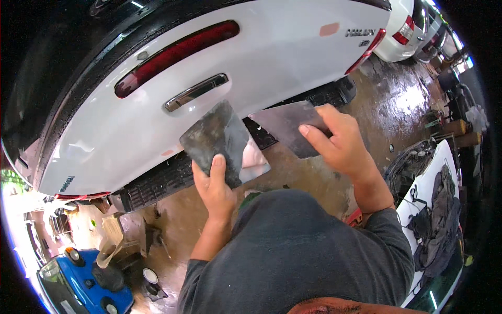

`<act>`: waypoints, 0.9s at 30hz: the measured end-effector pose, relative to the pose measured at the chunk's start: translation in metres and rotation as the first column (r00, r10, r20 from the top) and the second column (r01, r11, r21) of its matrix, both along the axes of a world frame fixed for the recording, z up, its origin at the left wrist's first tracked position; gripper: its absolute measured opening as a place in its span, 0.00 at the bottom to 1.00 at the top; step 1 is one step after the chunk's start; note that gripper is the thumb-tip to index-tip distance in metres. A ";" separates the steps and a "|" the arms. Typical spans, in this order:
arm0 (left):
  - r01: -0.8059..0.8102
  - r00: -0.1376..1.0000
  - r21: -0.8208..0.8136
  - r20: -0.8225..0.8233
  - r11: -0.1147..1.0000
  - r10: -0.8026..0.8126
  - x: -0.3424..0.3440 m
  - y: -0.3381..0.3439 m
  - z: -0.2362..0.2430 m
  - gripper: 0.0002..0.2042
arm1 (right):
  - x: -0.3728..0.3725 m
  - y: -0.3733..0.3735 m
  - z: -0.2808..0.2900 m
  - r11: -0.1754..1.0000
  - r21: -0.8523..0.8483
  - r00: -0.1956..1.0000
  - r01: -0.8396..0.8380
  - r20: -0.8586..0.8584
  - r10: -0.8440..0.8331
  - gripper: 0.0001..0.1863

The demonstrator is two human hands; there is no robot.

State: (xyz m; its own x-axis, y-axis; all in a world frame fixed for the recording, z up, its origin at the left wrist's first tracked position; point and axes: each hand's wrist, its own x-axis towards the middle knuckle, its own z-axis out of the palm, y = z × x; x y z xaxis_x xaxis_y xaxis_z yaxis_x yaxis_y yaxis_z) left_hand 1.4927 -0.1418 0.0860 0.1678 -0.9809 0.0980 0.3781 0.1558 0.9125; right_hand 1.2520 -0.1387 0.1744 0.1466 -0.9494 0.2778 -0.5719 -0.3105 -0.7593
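Dark shirt (303, 251) — left hand (215, 187) holds board (209, 135), right hand (340, 140) plate (285, 125).

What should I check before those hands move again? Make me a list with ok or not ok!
1. Left hand holding the dark plate: ok, thumb on top.
2. Right hand holding the thin dark sheet: ok.
3. Pinkish patch showing on the plate: ok, near its right edge.
4. Peach spot on the white tailgate uncovered by the hands: ok.
5. Floor dry: cannot tell, it's shiny.
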 end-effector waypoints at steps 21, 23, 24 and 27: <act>-0.623 0.699 0.153 -0.332 0.767 0.634 -0.009 0.015 -0.062 0.20 | 0.073 -0.163 0.146 0.667 -0.413 0.719 -0.620 -0.639 0.273 0.14; -0.645 0.667 0.168 -0.353 0.746 0.656 -0.016 0.015 -0.069 0.20 | 0.091 -0.174 0.146 0.636 -0.401 0.664 -0.659 -0.708 0.241 0.14; -0.648 0.652 0.176 -0.375 0.741 0.659 -0.019 0.015 -0.074 0.20 | 0.098 -0.178 0.146 0.622 -0.399 0.630 -0.674 -0.751 0.200 0.13; -0.682 0.633 0.199 -0.320 0.704 0.705 -0.024 0.019 -0.095 0.20 | 0.114 -0.189 0.142 0.568 -0.381 0.571 -0.729 -0.796 0.200 0.14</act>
